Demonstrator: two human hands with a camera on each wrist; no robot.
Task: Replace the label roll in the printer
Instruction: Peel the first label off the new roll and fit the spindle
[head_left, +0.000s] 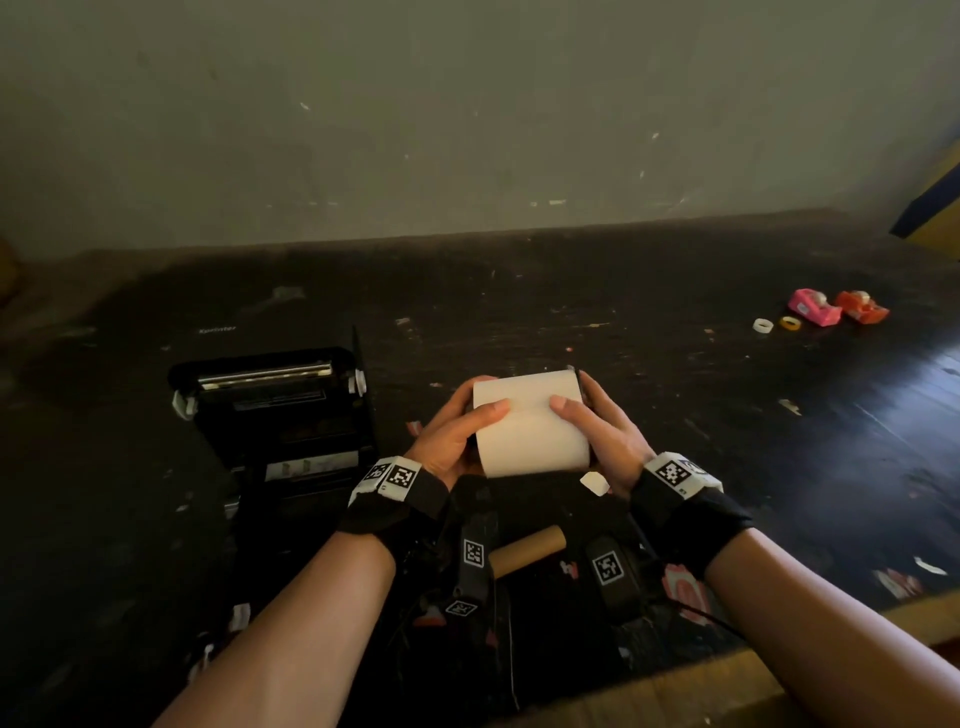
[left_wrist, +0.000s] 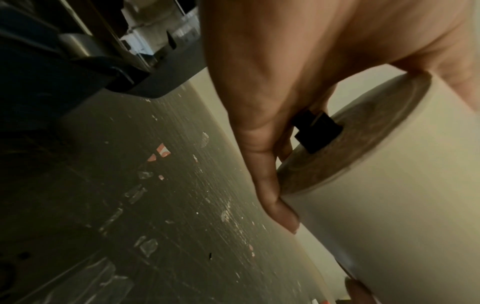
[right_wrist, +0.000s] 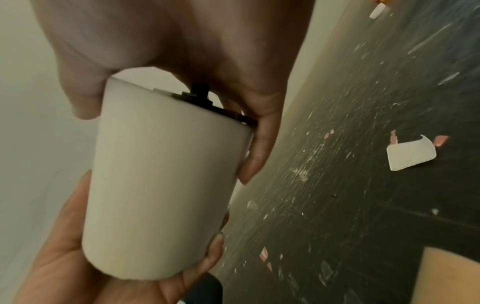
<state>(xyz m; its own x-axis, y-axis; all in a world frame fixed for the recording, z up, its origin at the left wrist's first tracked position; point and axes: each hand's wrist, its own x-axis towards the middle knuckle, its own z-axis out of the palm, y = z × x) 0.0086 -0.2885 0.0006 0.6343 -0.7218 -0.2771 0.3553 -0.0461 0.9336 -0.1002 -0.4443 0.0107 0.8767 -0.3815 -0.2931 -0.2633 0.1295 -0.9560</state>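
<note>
The left hand (left_wrist: 272, 86) fills the upper centre and right of the frame. Its fingers (left_wrist: 267, 185) run down across the flat end of the white roll (left_wrist: 389, 205), and one fingertip presses on the roll's rim. A black spindle end (left_wrist: 315, 131) projects from the centre of the roll's end face, just beside the fingers. The roll is held clear of the table (left_wrist: 130, 205), a dark, scratched surface bearing paper scraps and tape residue. The black printer (left_wrist: 78, 41) occupies the upper left, standing on the table. Another fingertip (left_wrist: 357, 292) touches the roll at the lower edge.
</note>
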